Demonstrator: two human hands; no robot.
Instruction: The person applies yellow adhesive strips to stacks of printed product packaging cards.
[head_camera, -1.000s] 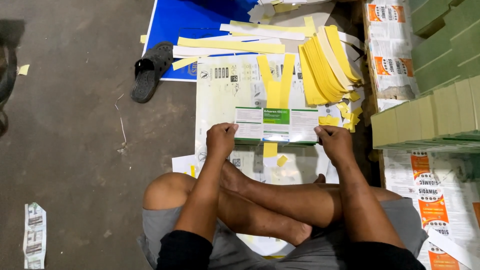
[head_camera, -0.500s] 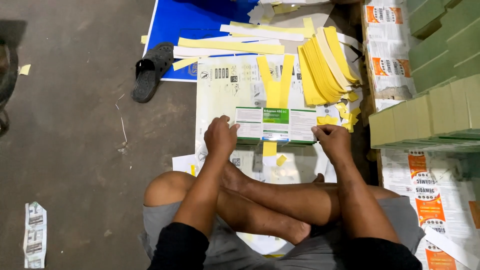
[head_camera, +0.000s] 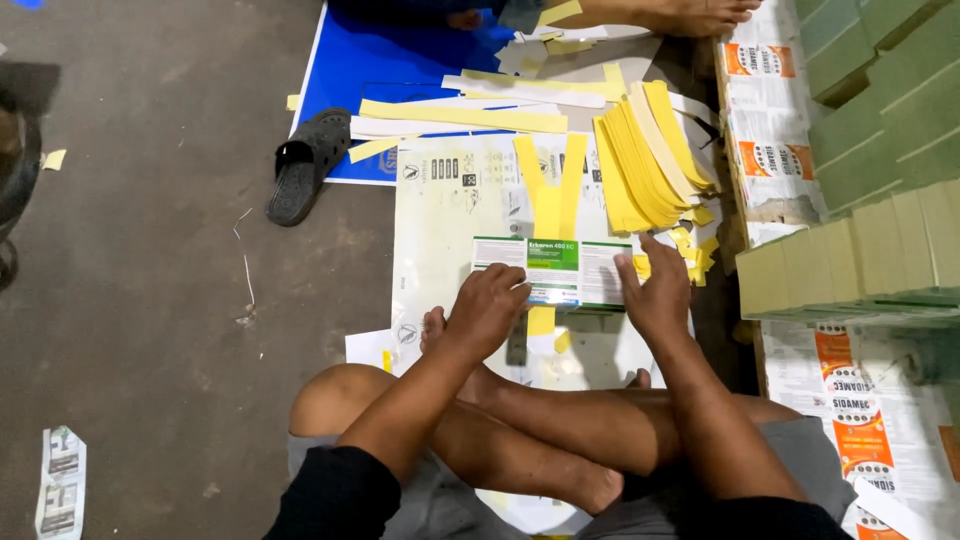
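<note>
Both hands on the green-and-white label, down on the floor.

Left hand (head_camera: 490, 305) lies curled, fingers pressed together on the label's (head_camera: 553, 272) left end; right hand (head_camera: 655, 290) spreads flat on its right end. The label lies on a white printed sheet (head_camera: 440, 220), at twelve o'clock from the crossed legs. Yellow strips (head_camera: 645, 150) fan at one o'clock, a black sandal (head_camera: 305, 165) at ten.

Light is moderate and even, falling from above — the yellow paper strips (head_camera: 640, 150) and the white printed sheet (head_camera: 450, 220) read bright, without hard glare. The concrete floor (head_camera: 150, 300) is dimmer and darkens toward the left edge. Shadows under the forearms are soft. Focus is fair at centre — the corners soften and bend slightly.
</note>
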